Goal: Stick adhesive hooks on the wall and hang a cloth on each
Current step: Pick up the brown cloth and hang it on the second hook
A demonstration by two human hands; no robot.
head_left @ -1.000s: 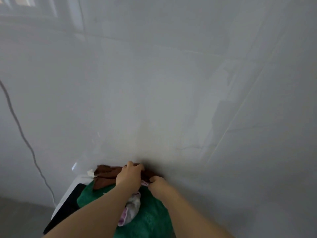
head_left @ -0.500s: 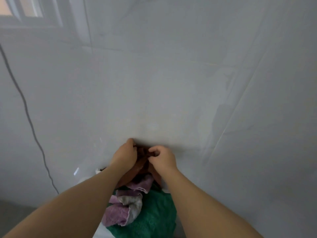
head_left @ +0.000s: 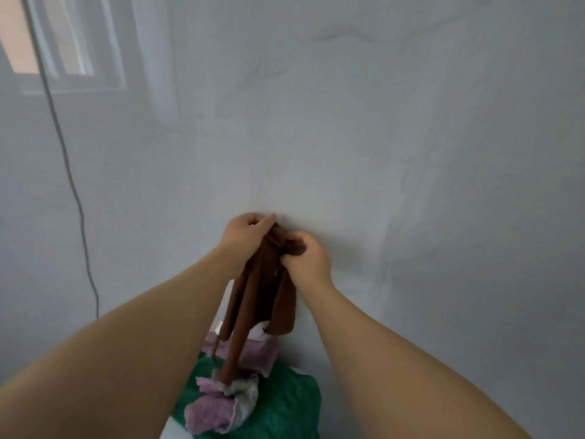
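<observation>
Brown cloth [head_left: 269,289], bunched, hanging in folds

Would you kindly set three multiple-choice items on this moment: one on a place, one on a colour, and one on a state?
1. Where does the cable run?
A. down the wall, left of the hands
B. across the green cloth
C. over the right arm

2. What colour is the cloth held in both hands?
A. green
B. brown
C. pink

3. How does the held cloth hang?
A. spread flat on the pile
B. bunched at the top, dangling below
C. folded into a square

Answers: 1 A, it runs down from the window; 2 B, the left hand and right hand pinch brown fabric; 3 B, it gathers at the fingers.
</observation>
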